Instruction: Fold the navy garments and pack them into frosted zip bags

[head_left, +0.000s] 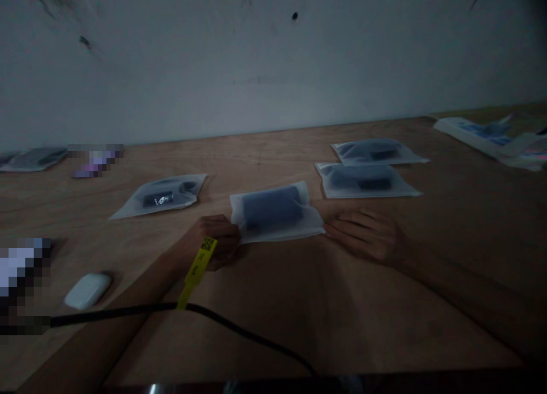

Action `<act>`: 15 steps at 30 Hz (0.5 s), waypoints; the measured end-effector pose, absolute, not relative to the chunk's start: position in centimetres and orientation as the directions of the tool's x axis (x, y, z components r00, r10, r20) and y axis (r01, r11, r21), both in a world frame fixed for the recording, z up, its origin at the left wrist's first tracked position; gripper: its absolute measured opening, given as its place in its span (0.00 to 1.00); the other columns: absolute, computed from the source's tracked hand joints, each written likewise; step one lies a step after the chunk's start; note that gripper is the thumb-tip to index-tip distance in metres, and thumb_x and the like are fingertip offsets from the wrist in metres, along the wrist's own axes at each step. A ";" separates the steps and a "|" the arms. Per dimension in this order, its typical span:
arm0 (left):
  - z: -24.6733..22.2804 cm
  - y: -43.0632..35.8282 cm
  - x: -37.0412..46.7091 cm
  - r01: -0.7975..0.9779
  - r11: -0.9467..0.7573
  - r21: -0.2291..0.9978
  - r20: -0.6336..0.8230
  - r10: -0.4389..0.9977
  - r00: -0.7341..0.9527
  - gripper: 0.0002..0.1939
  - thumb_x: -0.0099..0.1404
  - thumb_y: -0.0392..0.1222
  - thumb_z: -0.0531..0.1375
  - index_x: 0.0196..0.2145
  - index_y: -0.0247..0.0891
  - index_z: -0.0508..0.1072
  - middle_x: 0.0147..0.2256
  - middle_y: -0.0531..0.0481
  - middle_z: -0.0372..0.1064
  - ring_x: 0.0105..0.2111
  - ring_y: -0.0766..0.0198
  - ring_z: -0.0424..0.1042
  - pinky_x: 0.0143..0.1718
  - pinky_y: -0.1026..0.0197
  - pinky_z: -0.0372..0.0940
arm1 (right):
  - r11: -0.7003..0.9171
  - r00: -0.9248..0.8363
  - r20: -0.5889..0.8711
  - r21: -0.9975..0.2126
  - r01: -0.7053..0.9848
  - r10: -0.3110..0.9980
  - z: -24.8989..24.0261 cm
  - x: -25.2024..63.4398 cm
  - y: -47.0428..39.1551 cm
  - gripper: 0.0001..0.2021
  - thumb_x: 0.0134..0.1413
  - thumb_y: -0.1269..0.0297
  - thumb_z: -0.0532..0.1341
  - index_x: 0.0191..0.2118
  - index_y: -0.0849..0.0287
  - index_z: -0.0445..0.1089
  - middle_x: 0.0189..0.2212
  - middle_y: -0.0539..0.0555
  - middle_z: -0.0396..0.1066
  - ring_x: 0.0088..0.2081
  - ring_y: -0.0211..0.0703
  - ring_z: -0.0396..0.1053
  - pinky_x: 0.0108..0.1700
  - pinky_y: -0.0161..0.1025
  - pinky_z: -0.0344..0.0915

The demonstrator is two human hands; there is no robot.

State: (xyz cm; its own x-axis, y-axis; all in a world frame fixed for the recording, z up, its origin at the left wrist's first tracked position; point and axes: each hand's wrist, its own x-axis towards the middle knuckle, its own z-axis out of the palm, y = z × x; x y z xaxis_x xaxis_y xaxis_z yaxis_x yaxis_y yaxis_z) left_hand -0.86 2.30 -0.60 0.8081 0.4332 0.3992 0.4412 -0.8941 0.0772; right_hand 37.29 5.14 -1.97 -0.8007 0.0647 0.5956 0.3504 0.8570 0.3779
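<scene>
A frosted pouch (273,211) with a dark rolled item inside lies on the wooden table between my hands. My left hand (217,240) is closed at the pouch's left lower corner, its fingers curled and partly behind a yellow tag. On the other side, my right hand (365,234) has its fingers pressed together, the tips pinching the pouch's right lower corner. Another frosted pouch (162,197) with a dark labelled item lies to the left. Two more, a nearer pouch (367,180) and a farther pouch (378,151), overlap slightly beyond my right hand.
A black cable (239,328) with a yellow tag (197,271) crosses in front of my left forearm. A white case (88,290) sits at the left. Plastic packaging (491,140) lies at the far right, and a grey pouch (36,159) at the far left, near the wall.
</scene>
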 end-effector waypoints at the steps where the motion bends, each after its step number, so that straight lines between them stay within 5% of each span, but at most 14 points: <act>1: -0.7 2.3 -0.9 0.436 -0.897 0.076 0.404 0.427 0.809 0.12 0.67 0.35 0.55 0.24 0.38 0.68 0.27 0.52 0.71 0.26 0.66 0.67 0.30 0.60 0.62 | 0.858 -0.801 0.595 0.377 0.350 0.066 -2.0 37.2 5.2 0.09 0.60 0.76 0.61 0.46 0.61 0.72 0.37 0.53 0.79 0.40 0.42 0.73 0.41 0.41 0.70; 10: -0.8 2.0 -0.9 0.453 -0.889 0.069 0.447 0.434 0.782 0.15 0.68 0.52 0.63 0.31 0.37 0.71 0.32 0.50 0.72 0.31 0.64 0.70 0.34 0.61 0.66 | 0.844 -0.763 0.628 0.319 0.430 0.152 -1.7 35.8 5.0 0.08 0.57 0.66 0.65 0.41 0.62 0.74 0.35 0.55 0.77 0.38 0.45 0.72 0.39 0.42 0.69; 15: -0.9 1.6 0.2 0.574 -0.815 -0.071 0.551 0.448 0.704 0.10 0.69 0.47 0.62 0.42 0.39 0.73 0.39 0.48 0.72 0.35 0.62 0.69 0.37 0.60 0.66 | 0.879 -0.776 0.631 0.359 0.313 0.019 -1.6 34.8 3.9 0.06 0.60 0.70 0.61 0.41 0.63 0.75 0.37 0.55 0.78 0.38 0.43 0.73 0.39 0.39 0.71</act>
State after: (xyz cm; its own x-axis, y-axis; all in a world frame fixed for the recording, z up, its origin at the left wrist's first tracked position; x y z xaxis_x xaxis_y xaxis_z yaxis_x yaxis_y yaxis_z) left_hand 0.17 1.57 -0.90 0.7039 0.4477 0.5514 0.5744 -0.8155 -0.0713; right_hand 34.83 3.85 -1.61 -0.7758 0.0188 0.6307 0.3131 0.8792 0.3590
